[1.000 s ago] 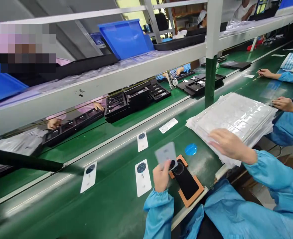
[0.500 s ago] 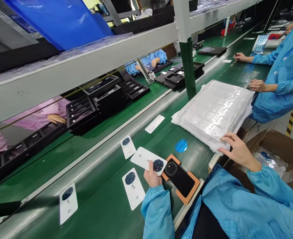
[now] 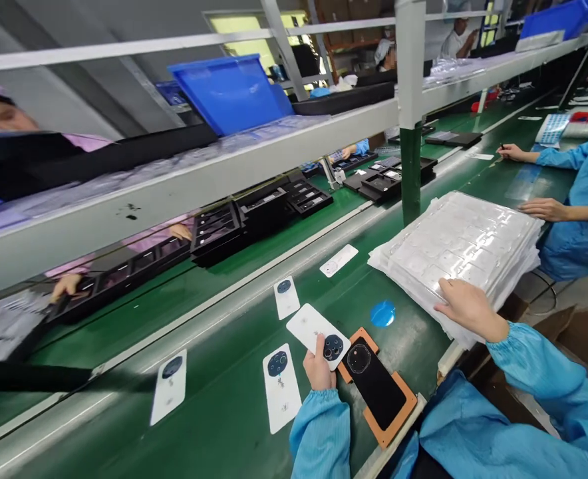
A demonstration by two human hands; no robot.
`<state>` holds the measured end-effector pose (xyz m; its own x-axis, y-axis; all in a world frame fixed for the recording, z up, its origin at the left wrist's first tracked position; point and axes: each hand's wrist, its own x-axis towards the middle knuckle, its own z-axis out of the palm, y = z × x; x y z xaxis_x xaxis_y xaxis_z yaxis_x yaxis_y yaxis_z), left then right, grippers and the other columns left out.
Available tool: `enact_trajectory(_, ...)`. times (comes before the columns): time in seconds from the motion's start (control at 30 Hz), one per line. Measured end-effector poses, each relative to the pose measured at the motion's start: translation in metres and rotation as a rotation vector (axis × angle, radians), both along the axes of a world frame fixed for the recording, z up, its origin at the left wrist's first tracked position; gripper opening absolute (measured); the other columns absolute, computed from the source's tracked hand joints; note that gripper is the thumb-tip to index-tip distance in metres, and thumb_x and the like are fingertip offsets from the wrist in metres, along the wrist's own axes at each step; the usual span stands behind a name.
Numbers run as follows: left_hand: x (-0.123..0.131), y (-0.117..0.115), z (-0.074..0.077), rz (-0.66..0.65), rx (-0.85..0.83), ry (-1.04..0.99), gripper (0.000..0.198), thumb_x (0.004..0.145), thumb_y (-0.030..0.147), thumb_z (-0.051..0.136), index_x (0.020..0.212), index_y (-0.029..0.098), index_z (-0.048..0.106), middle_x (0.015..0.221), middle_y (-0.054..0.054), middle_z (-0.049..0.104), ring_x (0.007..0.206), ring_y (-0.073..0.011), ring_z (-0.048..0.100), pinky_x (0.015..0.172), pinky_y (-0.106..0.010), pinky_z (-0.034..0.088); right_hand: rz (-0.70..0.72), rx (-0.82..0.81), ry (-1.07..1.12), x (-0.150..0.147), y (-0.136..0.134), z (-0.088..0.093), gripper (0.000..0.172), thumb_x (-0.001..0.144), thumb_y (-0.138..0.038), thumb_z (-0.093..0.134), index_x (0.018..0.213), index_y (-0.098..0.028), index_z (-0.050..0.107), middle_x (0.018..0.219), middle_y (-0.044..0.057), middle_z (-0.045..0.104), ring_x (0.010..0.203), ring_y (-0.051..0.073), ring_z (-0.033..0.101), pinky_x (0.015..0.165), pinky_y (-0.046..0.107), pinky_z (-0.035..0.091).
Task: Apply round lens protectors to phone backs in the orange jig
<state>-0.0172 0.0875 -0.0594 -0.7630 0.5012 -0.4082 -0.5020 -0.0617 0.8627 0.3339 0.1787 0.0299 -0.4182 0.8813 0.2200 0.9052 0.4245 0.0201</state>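
Note:
My left hand is closed on a white phone back panel with a dark round camera area, pinching its near end. Beside it, an orange fixture holds a black phone-shaped piece with a round camera outline; the panel's near end overlaps the fixture's edge. At the near corner of a stack of clear plastic trays, my right hand rests with bent, bunched fingers. What is between those fingertips, if anything, is hidden. Another white panel lies left of my left hand.
More white panels lie along the green bench, by a round blue film. A post and shelf cross above. Black trays and co-workers' hands line the far side; a co-worker's hand is right of the stack.
The camera view has shifted up and left. My right hand has moved further over the stack's near corner, its fingers drawing together. My left hand keeps the white panel near the fixture.

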Motion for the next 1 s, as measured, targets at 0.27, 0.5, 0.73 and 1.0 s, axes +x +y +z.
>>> enact_trajectory(0.27,-0.005,0.000,-0.004,-0.037,-0.015,-0.053,0.011,0.096,0.015,0.066,0.095,0.019,0.077,0.098,-0.006,0.080,0.085,-0.0189,0.078,0.077,-0.029,0.065,0.328,0.280,-0.090,-0.005,0.005,-0.012,0.028,0.083,0.004,0.055,0.097,-0.021,0.054,0.104,0.009,0.060,0.078,0.022,0.055,0.061,0.032,0.037)
enact_trajectory(0.5,-0.004,-0.001,-0.008,-0.024,0.035,-0.093,0.012,0.095,0.014,0.069,0.105,0.011,0.075,0.103,-0.012,0.079,0.080,-0.0168,0.077,0.079,-0.029,0.065,0.348,0.197,0.235,-0.004,0.018,0.008,0.014,0.105,-0.019,0.048,0.092,-0.021,0.051,0.093,0.005,0.060,0.079,0.018,0.057,0.069,0.031,0.043)
enact_trajectory(0.73,-0.005,-0.006,0.004,-0.001,0.030,-0.144,0.009,0.093,0.009,0.068,0.099,0.009,0.075,0.097,-0.011,0.079,0.074,-0.0152,0.075,0.079,-0.029,0.065,0.256,0.413,-0.053,-0.008,0.022,0.037,0.023,0.099,-0.004,0.042,0.085,-0.023,0.044,0.076,0.001,0.053,0.064,0.019,0.051,0.062,0.034,0.037)
enact_trajectory(1.0,-0.010,-0.012,0.016,-0.061,-0.077,-0.226,0.009,0.088,0.012,0.071,0.094,0.016,0.075,0.094,-0.008,0.079,0.074,-0.0218,0.076,0.082,-0.038,0.067,0.386,0.390,-0.476,-0.012,0.034,0.097,0.032,0.084,0.006,0.049,0.100,-0.022,0.052,0.095,0.008,0.063,0.074,0.021,0.058,0.055,0.034,0.033)
